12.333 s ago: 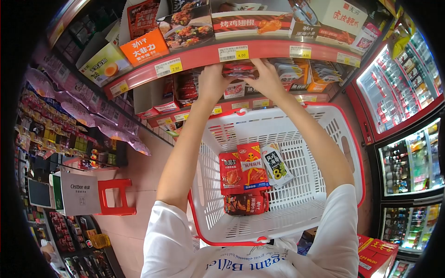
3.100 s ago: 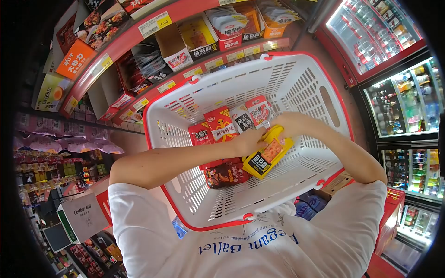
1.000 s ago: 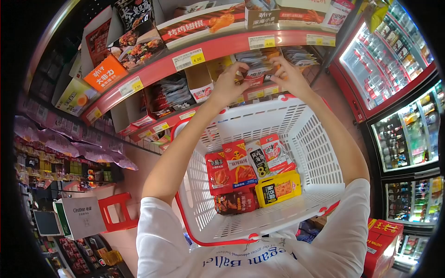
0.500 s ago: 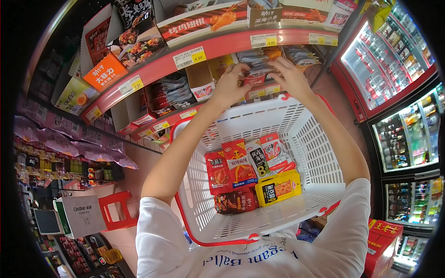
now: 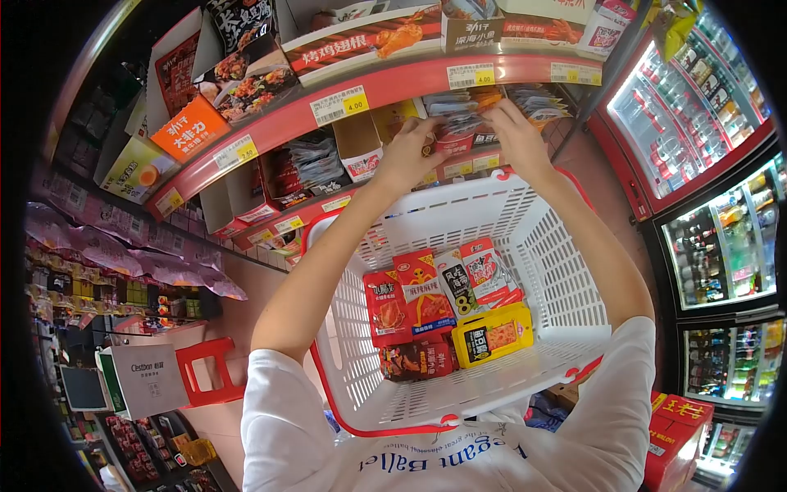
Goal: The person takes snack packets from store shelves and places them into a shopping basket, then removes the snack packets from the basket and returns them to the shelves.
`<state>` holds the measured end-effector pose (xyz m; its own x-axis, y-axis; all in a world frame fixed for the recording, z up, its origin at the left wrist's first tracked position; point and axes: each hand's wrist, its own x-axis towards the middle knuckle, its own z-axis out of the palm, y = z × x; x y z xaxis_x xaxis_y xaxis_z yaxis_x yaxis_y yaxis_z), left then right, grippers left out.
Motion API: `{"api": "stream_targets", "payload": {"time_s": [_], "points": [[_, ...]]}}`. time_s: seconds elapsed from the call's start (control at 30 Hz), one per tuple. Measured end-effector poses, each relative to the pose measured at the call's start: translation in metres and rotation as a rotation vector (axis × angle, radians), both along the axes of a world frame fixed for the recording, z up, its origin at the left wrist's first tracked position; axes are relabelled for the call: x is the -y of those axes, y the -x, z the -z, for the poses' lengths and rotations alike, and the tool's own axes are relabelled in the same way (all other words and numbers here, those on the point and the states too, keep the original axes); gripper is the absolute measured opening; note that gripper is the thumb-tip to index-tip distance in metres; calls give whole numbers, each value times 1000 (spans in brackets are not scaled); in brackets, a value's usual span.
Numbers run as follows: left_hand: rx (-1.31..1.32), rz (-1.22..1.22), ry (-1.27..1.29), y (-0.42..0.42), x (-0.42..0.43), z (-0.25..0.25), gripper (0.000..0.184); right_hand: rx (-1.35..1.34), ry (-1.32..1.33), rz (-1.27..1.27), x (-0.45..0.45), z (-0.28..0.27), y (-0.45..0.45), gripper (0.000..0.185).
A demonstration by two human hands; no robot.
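Note:
My left hand (image 5: 408, 156) is closed at the left edge of a small red-fronted snack box (image 5: 456, 143) on the lower shelf. On the other side, my right hand (image 5: 520, 141) has its fingers bent over the box's right edge, beside orange packets (image 5: 489, 99). Grey-blue snack packets (image 5: 451, 104) stand in the box between my hands. Below my forearms is a white shopping basket (image 5: 566, 279) with a red rim. Inside it lie several snack bags, among them a yellow bag (image 5: 493, 336), a red bag (image 5: 423, 289) and a dark red bag (image 5: 418, 358).
A red shelf edge (image 5: 295, 121) with price tags runs above my hands. Open cartons (image 5: 355, 144) of packets stand to the left. Drink fridges (image 5: 680, 115) line the right side, with a red carton (image 5: 679, 435) below. A red stool (image 5: 209, 373) stands at left.
My right-hand fingers have shifted slightly at the box's right edge. My left hand stays at its left side. The view has moved a little; the basket's contents look the same.

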<state>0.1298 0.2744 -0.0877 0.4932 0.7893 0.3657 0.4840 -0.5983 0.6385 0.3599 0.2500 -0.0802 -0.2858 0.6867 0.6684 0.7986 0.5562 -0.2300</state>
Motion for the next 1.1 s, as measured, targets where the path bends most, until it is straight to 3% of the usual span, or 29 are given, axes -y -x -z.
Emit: {"api": "stream_targets", "payload": {"time_s": [0.27,0.37,0.47,0.57,0.67,0.87,1.07,1.1], "points": [[-55,-185,-17,-4,13,-16,51,-231,51,-206,14,-20,25,11],[53,-177,-303,-2,11,-6,45,-286,105,-172,23,-32,32,11],[88,-150,-190,-1,13,-11,52,-360,174,-147,29,-39,37,14],[152,-134,-162,2,17,-14,45,-465,249,-173,27,-38,40,22],[237,-105,-249,1,20,-17,44,-457,182,-241,29,-42,46,50],[183,-94,-87,9,45,-51,36,-536,324,-315,44,-70,51,60],[482,-14,-46,0,83,-73,31,-377,360,-309,79,-128,60,57],[765,62,152,-11,93,-74,31,-361,345,-309,82,-131,61,57]]}}
